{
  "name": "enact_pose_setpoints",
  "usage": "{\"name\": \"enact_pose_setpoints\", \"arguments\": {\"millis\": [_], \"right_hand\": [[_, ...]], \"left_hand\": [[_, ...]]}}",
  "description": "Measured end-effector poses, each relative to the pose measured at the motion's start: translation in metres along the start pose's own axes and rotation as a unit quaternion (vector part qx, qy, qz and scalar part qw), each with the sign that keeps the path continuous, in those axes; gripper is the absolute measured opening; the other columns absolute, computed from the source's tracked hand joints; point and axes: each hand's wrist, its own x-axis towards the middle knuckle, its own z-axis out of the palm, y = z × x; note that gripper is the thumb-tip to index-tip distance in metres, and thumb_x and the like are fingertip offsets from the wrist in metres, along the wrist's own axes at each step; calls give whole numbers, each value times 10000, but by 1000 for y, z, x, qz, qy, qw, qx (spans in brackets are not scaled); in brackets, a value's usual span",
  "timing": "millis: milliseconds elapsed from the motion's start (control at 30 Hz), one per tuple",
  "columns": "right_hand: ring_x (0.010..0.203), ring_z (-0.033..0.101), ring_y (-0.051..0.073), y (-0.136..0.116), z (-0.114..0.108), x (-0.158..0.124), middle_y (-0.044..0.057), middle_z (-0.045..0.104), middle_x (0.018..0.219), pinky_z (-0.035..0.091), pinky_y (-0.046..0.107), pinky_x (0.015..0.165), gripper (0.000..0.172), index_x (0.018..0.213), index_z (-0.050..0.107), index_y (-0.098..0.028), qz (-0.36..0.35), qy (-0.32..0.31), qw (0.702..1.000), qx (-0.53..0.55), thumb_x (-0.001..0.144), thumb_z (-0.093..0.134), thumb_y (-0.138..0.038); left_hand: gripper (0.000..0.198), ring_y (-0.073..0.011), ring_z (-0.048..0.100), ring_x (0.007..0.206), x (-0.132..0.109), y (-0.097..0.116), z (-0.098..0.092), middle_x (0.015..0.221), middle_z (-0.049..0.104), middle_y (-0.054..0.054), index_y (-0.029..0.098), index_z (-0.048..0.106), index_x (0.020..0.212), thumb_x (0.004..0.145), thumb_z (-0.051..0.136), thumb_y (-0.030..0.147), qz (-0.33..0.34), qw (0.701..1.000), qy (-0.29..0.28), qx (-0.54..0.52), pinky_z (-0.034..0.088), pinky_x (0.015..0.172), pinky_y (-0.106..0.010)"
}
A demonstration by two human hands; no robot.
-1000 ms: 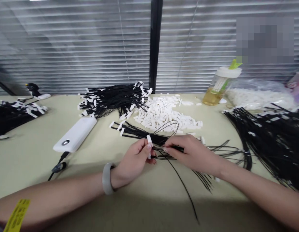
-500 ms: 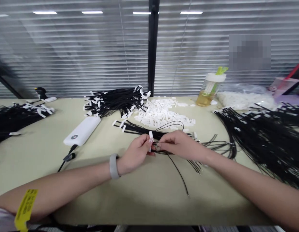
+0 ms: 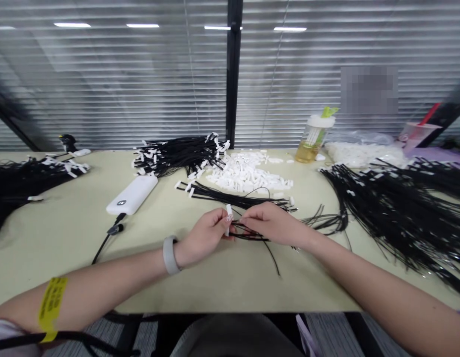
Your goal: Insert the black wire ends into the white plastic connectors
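My left hand pinches a small white connector housing upright between thumb and fingers. Close at its right, my right hand is closed on thin black wires, its fingertips near the connector's side. Some of these wires run from the connector under the right hand, and one loose end hangs down toward me. Whether a wire end is inside the connector is hidden by the fingers. Just behind both hands lies a small bundle of black wires with white connectors at its ends.
A heap of loose white connectors lies behind, beside a pile of wired cables. A white power bank stands left. Long black wires cover the right, near a bottle and a plastic bag.
The view has tilted down and shifted slightly, showing the table's front edge. Both hands keep nearly the same pose at the connector; the right hand's wires have moved a little.
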Motion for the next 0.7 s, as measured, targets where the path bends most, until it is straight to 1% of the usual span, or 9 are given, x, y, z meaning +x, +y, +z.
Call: {"name": "enact_pose_setpoints", "arguments": {"millis": [100, 200, 367, 500, 600, 700], "right_hand": [[502, 396, 67, 3, 2, -1, -9, 525, 583, 296, 202, 499, 315, 623, 553, -152, -1, -14, 1000, 6, 814, 392, -344], [490, 399, 64, 4, 3, -1, -8, 528, 574, 297, 197, 483, 346, 632, 568, -150, -3, -27, 999, 17, 818, 385, -377], [507, 397, 59, 3, 1, -2, -15, 531, 584, 288, 194, 491, 281, 652, 601, -149, -22, -27, 999, 8, 784, 456, -351], [508, 377, 57, 2, 2, -4, -20, 518, 585, 271, 194, 483, 261, 692, 617, -151, -35, -18, 999, -9, 780, 466, -345], [494, 336, 52, 1, 3, -6, -33, 466, 552, 241, 197, 478, 257, 645, 591, -147, -45, -4, 999, -28, 780, 461, -323], [506, 344, 55, -1, 4, -8, -34, 461, 555, 247, 199, 493, 270, 618, 567, -145, -52, 3, 998, -41, 793, 435, -303]], "left_hand": [[227, -102, 494, 598, -1, -1, -1, 646, 466, 35, 164, 438, 675, 827, 452, 332, 5, 1000, -8, 6, 447, 601, -263], [207, -98, 494, 590, -3, -1, 0, 654, 476, 34, 163, 439, 694, 831, 450, 318, 9, 1000, -5, 17, 429, 591, -250], [229, -100, 499, 584, -4, 1, 1, 638, 459, 39, 169, 412, 662, 835, 438, 316, 21, 999, -4, 31, 421, 583, -248], [209, -99, 496, 593, -6, 2, 2, 654, 473, 32, 168, 417, 674, 833, 436, 303, 26, 999, -5, 36, 440, 594, -254], [206, -104, 500, 620, -7, 2, 2, 676, 483, 26, 169, 422, 681, 829, 438, 311, 27, 999, -7, 35, 461, 618, -268], [206, -109, 500, 633, -7, 3, 3, 680, 480, 24, 171, 427, 680, 824, 445, 317, 26, 999, -11, 35, 472, 635, -281]]}}
